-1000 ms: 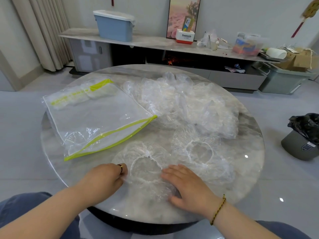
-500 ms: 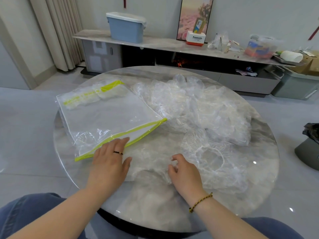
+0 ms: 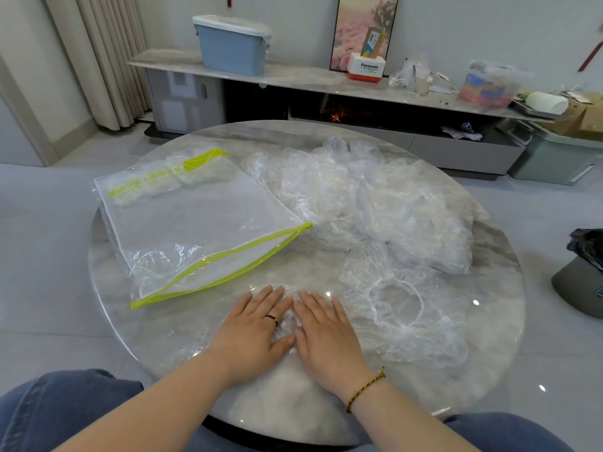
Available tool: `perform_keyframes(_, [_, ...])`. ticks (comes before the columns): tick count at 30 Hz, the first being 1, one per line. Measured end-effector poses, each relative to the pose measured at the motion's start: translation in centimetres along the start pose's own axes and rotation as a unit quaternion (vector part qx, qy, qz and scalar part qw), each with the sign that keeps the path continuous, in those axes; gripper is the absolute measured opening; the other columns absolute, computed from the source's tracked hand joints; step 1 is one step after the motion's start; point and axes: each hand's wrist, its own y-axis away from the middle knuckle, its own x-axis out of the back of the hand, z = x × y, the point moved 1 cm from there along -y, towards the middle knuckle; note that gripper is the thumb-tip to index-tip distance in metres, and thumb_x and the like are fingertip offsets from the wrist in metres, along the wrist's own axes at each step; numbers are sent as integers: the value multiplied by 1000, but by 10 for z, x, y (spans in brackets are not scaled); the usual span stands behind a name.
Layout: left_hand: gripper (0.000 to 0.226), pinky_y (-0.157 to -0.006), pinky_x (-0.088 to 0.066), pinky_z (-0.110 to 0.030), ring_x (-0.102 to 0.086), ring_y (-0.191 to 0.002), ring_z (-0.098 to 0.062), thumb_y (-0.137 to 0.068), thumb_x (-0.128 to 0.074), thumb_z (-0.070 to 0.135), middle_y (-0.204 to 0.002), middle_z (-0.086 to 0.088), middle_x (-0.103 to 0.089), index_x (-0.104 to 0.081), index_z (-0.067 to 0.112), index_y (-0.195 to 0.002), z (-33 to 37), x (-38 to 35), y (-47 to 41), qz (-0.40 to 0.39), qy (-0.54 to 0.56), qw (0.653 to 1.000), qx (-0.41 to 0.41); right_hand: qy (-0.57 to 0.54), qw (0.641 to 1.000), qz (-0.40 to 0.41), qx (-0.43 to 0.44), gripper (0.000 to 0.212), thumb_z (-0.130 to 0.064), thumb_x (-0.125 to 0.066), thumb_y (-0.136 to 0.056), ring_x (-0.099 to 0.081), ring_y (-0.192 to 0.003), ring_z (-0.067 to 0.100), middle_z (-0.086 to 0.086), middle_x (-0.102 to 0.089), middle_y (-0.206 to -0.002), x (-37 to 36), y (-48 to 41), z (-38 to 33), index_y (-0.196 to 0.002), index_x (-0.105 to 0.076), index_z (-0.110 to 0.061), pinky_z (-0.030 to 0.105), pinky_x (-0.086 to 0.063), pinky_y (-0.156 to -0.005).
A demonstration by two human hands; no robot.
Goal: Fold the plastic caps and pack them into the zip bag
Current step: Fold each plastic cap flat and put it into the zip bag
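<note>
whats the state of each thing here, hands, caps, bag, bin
left hand: open, flat, pressing a cap
right hand: open, flat, pressing the same cap
cap under the hands: pressed flat
zip bag: mouth open, a few caps inside
loose cap: spread out, unfolded
pile of caps: crumpled, unfolded
blue bin: lid on

Zip bag [image 3: 195, 223] left on table [image 3: 483, 380], caps pile [image 3: 375, 197] right of it, both hands on folded cap [image 3: 288, 321] in front.

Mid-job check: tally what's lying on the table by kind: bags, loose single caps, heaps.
Zip bag: 1
Pressed cap: 1
Spread cap: 1
Cap heap: 1, its caps too tangled to count
Total: 4
</note>
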Motion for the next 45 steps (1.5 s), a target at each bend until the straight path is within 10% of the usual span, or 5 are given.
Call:
perform_keyframes(8, [143, -103, 16, -16, 10, -141, -3, -23, 39, 82, -156, 9, 5, -6, 29, -148, -5, 4, -2, -8, 54, 998, 23, -54, 997, 47, 3, 47, -34, -34, -76, -61, -109, 14, -1, -66, -114, 0, 3, 12, -104, -69, -19, 34, -45, -96])
perform_keyframes(15, [40, -101, -27, -21, -35, -127, -14, -95, -35, 33, -139, 8, -39, -46, 21, -132, -24, 22, 2, 115, 135, 974, 141, 22, 993, 83, -80, 15, -20, -48, -84, -57, -88, 15, -7, -59, -88, 41, 19, 46, -89, -62, -20, 27, -38, -82])
perform_keyframes(25, [24, -61, -35, -24, -52, -73, -21, -86, -54, 17, -73, 3, -52, -36, 23, -72, -36, 25, 12, 56, 189, 948, 249, 74, 980, 27, -184, 25, -16, -41, -95, -47, -111, 19, -2, -51, -119, 37, 24, 86, -117, -52, -17, 25, -31, -93])
perform_keyframes(30, [23, -51, -38, -20, -49, -39, -9, -82, -58, 14, -31, 7, -49, -40, 17, -69, -37, 25, 22, 10, 227, 938, 260, 16, 956, 287, -63, 28, -7, -70, -53, -56, -77, 25, 6, -61, -78, 34, 23, 55, -77, -59, -13, 30, -40, -78])
perform_keyframes(45, [21, -74, -41, -17, -49, -84, -5, -70, -41, 52, -84, 26, -48, -54, 39, -80, -15, 42, 40, 89, 155, 983, 27, -75, 981, 88, 157, 34, -29, -39, -67, -66, -78, 5, -10, -70, -88, -2, 22, -8, -76, -71, -23, 17, -50, -74])
